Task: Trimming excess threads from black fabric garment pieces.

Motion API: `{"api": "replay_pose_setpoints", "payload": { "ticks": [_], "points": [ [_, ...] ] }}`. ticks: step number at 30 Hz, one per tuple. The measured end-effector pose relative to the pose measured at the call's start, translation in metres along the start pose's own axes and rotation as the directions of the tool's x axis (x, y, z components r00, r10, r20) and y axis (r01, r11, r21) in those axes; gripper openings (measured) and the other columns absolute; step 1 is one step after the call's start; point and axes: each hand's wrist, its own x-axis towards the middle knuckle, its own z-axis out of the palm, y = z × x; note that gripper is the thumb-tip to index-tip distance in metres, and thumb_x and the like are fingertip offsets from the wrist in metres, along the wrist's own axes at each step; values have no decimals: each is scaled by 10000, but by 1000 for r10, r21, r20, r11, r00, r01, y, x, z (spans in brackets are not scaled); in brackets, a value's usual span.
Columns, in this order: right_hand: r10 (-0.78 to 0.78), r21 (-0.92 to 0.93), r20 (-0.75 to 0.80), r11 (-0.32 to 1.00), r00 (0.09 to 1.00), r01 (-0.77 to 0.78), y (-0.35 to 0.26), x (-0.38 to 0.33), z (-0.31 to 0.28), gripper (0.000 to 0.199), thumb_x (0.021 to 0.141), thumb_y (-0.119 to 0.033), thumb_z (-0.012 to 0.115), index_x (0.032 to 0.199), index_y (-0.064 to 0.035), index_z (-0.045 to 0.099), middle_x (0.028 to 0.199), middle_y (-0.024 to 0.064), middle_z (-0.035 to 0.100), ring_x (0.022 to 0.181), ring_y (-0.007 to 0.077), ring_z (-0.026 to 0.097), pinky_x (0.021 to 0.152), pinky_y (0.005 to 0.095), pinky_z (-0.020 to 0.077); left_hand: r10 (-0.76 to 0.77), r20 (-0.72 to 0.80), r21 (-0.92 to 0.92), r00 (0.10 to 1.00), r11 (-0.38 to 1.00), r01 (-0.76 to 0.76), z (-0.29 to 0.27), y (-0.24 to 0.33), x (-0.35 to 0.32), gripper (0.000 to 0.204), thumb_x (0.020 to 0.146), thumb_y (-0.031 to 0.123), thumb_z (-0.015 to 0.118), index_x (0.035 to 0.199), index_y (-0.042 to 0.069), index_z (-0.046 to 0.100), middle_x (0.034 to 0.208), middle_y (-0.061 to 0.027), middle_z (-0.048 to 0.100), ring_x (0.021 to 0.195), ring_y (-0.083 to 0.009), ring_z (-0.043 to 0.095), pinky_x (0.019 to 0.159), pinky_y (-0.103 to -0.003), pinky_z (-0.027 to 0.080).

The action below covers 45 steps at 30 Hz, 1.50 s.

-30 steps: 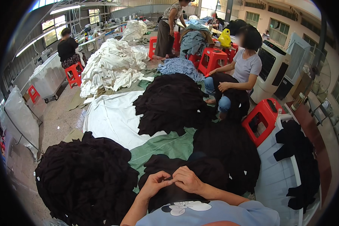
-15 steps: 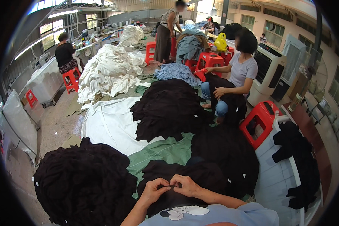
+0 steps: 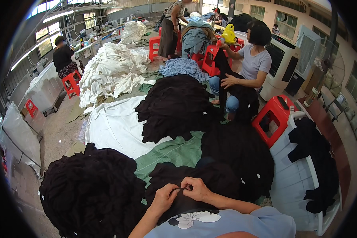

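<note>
My left hand (image 3: 165, 197) and my right hand (image 3: 196, 190) meet just above my lap, fingertips almost touching. Both are closed in a pinch on a thin dark edge that looks like part of the black garment (image 3: 214, 177) spread over my knees. Which part of the garment this is, I cannot make out. To the left of my hands sits a large round heap of black garments (image 3: 91, 190). Another dark pile (image 3: 242, 158) lies at the right, against the garment on my lap.
Ahead, a black pile (image 3: 174, 107) rests on white cloth (image 3: 111, 127) and a green sheet (image 3: 174, 152). A seated co-worker (image 3: 256, 63) holds up black cloth. At right are a red stool (image 3: 275, 119) and a pale tub (image 3: 293, 186) with black garments over its rim.
My hands stay together, pinching the dark fabric, with slightly shifted fingers. The co-worker's arm has risen, lifting black cloth upward. The whole view has shifted slightly.
</note>
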Motion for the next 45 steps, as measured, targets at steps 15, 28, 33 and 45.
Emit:
{"api": "replay_pose_setpoints", "payload": {
  "ticks": [15, 28, 33, 45],
  "points": [
    [120, -383, 71, 920, 990, -84, -3, 14, -17, 148, 782, -67, 614, 929, -52, 616, 926, 114, 694, 902, 327, 672, 769, 422, 523, -283, 152, -146, 947, 941, 305, -19, -24, 0, 222, 869, 171, 743, 981, -6, 671, 821, -60, 680, 732, -110, 595, 680, -276, 488],
    [95, -123, 319, 991, 943, -59, -16, 24, 21, 215, 801, -171, 628, 952, -19, 607, 834, 161, 648, 791, 362, 644, 715, 429, 502, -343, 230, -507, 911, 756, 413, -36, -22, -16, 79, 886, 66, 695, 883, 19, 632, 805, 57, 583, 745, -36, 494, 664, -211, 399],
    [-14, -145, 254, 988, 967, 52, -14, 20, 22, 207, 816, -147, 650, 928, -7, 547, 845, 168, 588, 834, 374, 620, 761, 432, 493, -356, 67, -772, 932, 573, 274, -12, -26, -12, 26, 877, 12, 635, 892, 33, 642, 868, 33, 600, 796, -51, 518, 739, -205, 403],
    [-448, -486, 484, 577, 752, 656, 10, 21, 8, 188, 771, -116, 606, 957, -101, 633, 1102, 42, 584, 1097, 203, 539, 950, 368, 400, -508, 128, -900, 852, 301, 315, -7, -58, -2, 40, 895, 76, 638, 928, 55, 646, 880, 22, 645, 810, -84, 596, 769, -235, 472]
  ]
}}
